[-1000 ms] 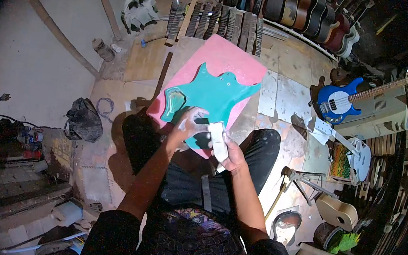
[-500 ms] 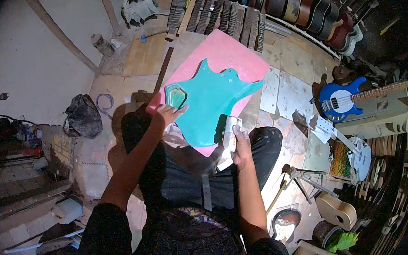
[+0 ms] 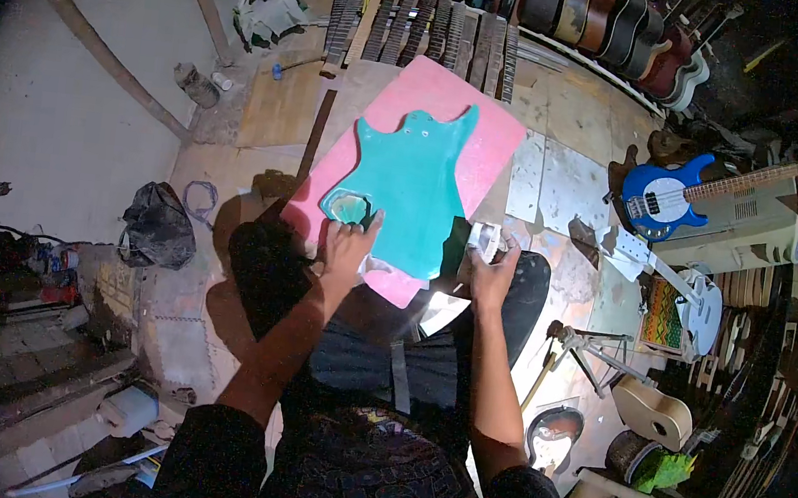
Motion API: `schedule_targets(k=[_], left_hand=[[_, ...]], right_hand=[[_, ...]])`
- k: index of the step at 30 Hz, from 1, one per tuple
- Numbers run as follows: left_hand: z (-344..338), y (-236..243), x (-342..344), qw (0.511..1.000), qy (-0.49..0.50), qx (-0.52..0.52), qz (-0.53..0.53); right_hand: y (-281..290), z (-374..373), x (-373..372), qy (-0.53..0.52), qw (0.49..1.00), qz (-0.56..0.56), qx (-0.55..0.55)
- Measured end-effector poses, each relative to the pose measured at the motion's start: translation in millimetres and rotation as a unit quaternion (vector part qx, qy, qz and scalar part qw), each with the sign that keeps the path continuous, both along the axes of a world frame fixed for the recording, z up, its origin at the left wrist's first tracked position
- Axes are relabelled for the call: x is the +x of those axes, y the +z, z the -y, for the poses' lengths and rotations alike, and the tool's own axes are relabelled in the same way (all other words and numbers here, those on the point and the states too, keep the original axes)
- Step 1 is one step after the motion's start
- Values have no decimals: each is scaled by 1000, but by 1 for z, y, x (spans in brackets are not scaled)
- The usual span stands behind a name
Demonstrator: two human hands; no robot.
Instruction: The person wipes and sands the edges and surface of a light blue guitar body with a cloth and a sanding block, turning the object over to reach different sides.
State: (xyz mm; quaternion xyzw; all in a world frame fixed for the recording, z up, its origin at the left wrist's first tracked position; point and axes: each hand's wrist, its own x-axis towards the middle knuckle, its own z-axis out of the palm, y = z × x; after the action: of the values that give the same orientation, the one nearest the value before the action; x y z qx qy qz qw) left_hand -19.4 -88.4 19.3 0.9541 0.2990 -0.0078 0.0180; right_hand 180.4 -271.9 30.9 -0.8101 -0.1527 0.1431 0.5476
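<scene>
A turquoise electric guitar body point(image 3: 410, 192) lies face up over my lap, its horns pointing away from me. A cut-out cavity with a pale inside point(image 3: 349, 208) shows near its lower left. At the near left edge, next to that cavity, my left hand point(image 3: 351, 244) grips the body with the thumb laid on top. My right hand point(image 3: 495, 264) is closed around a small white block-like pad point(image 3: 484, 241), held beside the body's lower right edge. A dark patch lies between pad and body; whether they touch I cannot tell.
Under the body is a pink sheet point(image 3: 497, 148). Guitar necks point(image 3: 412, 32) line the far side, with hanging guitar bodies point(image 3: 598, 17) beyond. A blue bass guitar point(image 3: 667, 199) and a white guitar point(image 3: 699, 310) rest at the right. A black bag point(image 3: 158, 224) lies left.
The guitar body has turned clockwise, its horns swinging away from me. My left hand has shifted right with it; my right hand and the white pad have moved slightly right and farther away.
</scene>
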Motion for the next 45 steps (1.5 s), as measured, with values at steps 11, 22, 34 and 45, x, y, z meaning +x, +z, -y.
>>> schedule_targets(k=[11,22,34,45], left_hand=[[28,19,13,967,229,-100,48],[-20,-6,11,996,41,47,67],[-29,19,29,975,73,-200,-71],[-34,22,35,965,80,-193,-158]], right_hand=[[29,1,4,94,964,205,-143],[7,-40,-21,189,922,265,-212],[-7,-22,-34,172,916,291,-215],[-2,-14,-45,235,881,259,-318]])
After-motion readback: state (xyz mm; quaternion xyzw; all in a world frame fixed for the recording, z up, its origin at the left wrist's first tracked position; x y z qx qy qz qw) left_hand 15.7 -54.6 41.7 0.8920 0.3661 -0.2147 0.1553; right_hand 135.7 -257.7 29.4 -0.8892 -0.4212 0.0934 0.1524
